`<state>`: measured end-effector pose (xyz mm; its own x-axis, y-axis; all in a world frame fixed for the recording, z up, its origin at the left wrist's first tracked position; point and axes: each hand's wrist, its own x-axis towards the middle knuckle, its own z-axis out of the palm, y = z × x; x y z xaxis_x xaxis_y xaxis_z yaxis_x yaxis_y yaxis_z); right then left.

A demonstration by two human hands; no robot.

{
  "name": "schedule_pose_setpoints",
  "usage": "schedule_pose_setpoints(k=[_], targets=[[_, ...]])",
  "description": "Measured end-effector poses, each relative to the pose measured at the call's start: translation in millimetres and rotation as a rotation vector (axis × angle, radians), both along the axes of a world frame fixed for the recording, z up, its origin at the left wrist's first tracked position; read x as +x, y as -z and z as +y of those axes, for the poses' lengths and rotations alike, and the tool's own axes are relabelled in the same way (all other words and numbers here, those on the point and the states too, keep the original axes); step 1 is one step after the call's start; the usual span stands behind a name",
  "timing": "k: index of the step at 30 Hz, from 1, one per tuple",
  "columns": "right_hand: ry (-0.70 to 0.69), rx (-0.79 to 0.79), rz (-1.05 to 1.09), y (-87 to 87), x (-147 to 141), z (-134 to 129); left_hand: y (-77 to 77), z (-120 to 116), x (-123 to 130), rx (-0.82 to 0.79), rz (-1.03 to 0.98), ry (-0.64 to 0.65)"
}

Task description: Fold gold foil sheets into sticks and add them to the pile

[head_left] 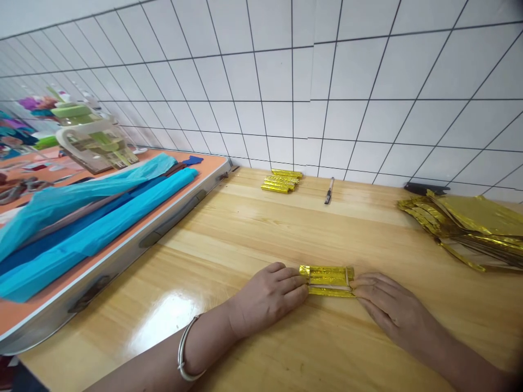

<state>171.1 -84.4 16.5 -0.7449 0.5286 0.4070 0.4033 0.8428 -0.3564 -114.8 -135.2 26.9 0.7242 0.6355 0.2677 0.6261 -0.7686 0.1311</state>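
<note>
A small folded piece of gold foil paper (329,276) lies on the wooden table between my hands, its ends turned in and a pale strip showing along its front fold. My left hand (269,294), with a bangle on the wrist, grips the left end, fingers pressed together. At the right end, the fingers of my right hand (386,305) are closed on the edge; the thumb is partly hidden. Several folded gold foil pieces (281,181) lie side by side near the wall. To the right is a stack of gold foil sheets (482,223).
A pen (329,190) lies near the tiled wall (278,76), and a black object (427,188) stands behind the foil stack. On the left, a raised orange board (212,169) with a metal edge bears blue paper rolls (102,218) and a clear caddy (96,144).
</note>
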Motion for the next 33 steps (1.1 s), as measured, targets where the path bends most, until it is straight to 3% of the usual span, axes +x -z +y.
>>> schedule_pose_setpoints(k=[4, 10, 14, 21, 33], targets=[[-0.024, 0.002, -0.016, 0.9, 0.5, 0.0, -2.2, 3.0, -1.2, -0.134, -0.195, -0.041], [-0.031, 0.007, -0.049, 6.4, 4.0, 1.7, 4.5, 29.8, -3.9, -0.278, -0.450, -0.247], [-0.024, -0.001, -0.055, 10.3, 6.3, 3.7, 10.8, 43.4, -2.0, -0.338, -0.448, -0.259], [0.002, -0.041, -0.074, 15.1, 9.0, 4.1, 10.9, 42.8, 2.5, -0.314, -0.324, -0.383], [-0.015, -0.071, -0.073, 7.8, 5.0, 2.0, 8.7, 44.0, 0.4, -0.367, -0.357, -0.368]])
